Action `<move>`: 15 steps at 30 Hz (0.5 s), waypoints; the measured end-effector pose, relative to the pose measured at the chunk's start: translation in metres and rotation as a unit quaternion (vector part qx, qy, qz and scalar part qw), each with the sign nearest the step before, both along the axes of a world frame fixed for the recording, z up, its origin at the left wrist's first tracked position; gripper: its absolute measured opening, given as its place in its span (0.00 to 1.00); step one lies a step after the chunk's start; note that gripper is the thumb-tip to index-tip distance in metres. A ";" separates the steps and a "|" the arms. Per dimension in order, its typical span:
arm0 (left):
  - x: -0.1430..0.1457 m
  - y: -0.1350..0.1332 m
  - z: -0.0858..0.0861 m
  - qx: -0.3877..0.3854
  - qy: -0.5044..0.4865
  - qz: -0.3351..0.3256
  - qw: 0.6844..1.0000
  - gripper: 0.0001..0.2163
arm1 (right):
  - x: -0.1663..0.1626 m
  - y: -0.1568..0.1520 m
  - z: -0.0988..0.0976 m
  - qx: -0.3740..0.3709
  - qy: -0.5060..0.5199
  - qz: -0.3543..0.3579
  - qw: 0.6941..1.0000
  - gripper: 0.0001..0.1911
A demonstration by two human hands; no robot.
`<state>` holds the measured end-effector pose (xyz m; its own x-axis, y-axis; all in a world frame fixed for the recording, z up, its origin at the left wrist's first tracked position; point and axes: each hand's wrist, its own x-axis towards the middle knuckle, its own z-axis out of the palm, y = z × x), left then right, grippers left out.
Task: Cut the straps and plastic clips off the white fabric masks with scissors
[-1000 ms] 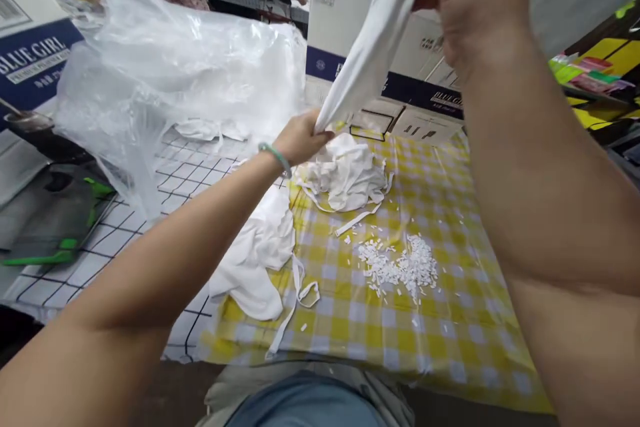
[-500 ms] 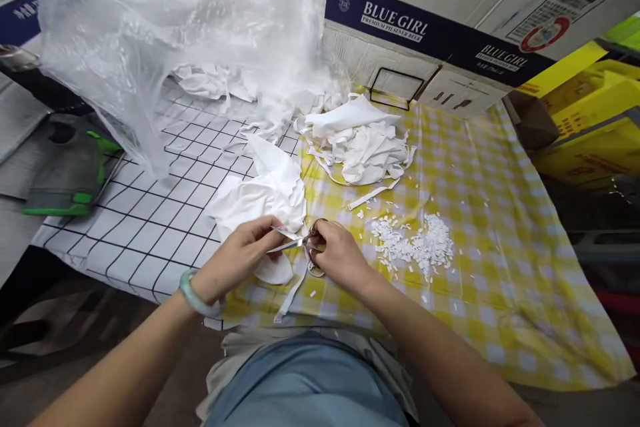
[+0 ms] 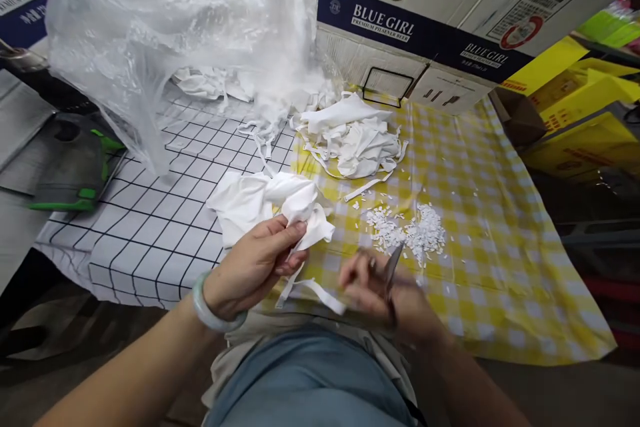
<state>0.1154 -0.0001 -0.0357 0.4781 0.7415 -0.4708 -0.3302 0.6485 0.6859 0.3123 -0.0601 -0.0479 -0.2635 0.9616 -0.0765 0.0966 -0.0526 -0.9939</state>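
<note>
White cloth point(image 3: 280, 203) | left hand point(image 3: 253, 267) grip clamped | right hand point(image 3: 385, 293) blurred, clasping scissors point(image 3: 393, 267)

White cloth point(image 3: 270, 203), crumpled, was held up at table edge w/ a strap dangling below. Scissors point(image 3: 391, 273), blurred, were gripped upright nearby.

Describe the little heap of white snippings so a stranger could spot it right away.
Start at the yellow checked tablecloth. The heap of white snippings lies just beyond the right hand. Unlike the pile of white cloth strips behind it, it is tiny loose bits.
</note>
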 end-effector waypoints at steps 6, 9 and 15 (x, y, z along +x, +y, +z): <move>-0.024 0.013 0.008 0.184 0.200 -0.098 0.957 0.15 | -0.003 0.111 0.007 0.146 -0.083 0.083 0.982 0.10; -0.042 0.012 0.000 0.160 0.246 -0.082 0.952 0.15 | -0.008 0.148 0.009 0.101 -0.023 0.056 0.993 0.11; -0.058 0.001 -0.018 0.119 0.218 -0.052 0.967 0.18 | -0.017 0.159 -0.006 0.062 -0.139 -0.063 0.986 0.10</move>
<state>0.0578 0.0004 -0.0542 0.3497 0.8128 -0.4659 0.0821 0.4688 0.8795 0.2950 0.0986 -0.0535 -0.1270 0.9919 -0.0083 0.3659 0.0390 -0.9298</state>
